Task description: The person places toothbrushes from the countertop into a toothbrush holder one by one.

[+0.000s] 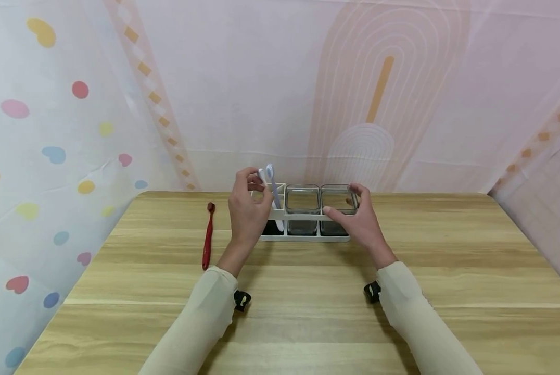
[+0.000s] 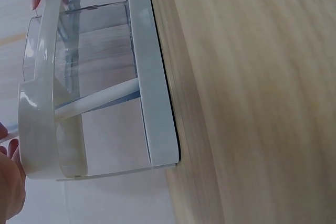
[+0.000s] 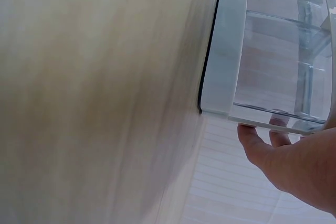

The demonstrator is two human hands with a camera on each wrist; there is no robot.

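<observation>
- A person's left hand (image 1: pixel 246 211) is raised over the left end of a white rack (image 1: pixel 303 237) that sits toward the far edge of the wooden table (image 1: pixel 308 291).
- Its fingers (image 1: pixel 248 177) are curled and pinch the tops of two toothbrushes, a white toothbrush (image 1: pixel 263 177) and a pale blue toothbrush (image 1: pixel 271 182), which lean side by side.
- Both brushes stand with their lower ends inside the left compartment of the rack; the left wrist view shows the white handle (image 2: pixel 97 99) slanting down through that compartment, with the bluish one just beneath it.
- The right hand (image 1: pixel 361 221) rests on the right end of the rack, thumb along the front rail and fingers curled round the right glass cup (image 1: pixel 338 200), gripping it.
- In the right wrist view, that hand's fingertips (image 3: pixel 278 135) press against the end of the rack and the glass wall.
- A middle glass cup (image 1: pixel 302 203) stands in the centre compartment, between the two hands, touched by neither.
- A red toothbrush (image 1: pixel 208 237) lies flat on the table to the left of the rack, near the left hand but apart from it, with its head pointing away from the person.
- Both arms wear cream sleeves (image 1: pixel 205 317), each with a small black camera mount at the wrist.
- Behind the table hangs a pale backdrop with coloured hearts and an arch pattern.
</observation>
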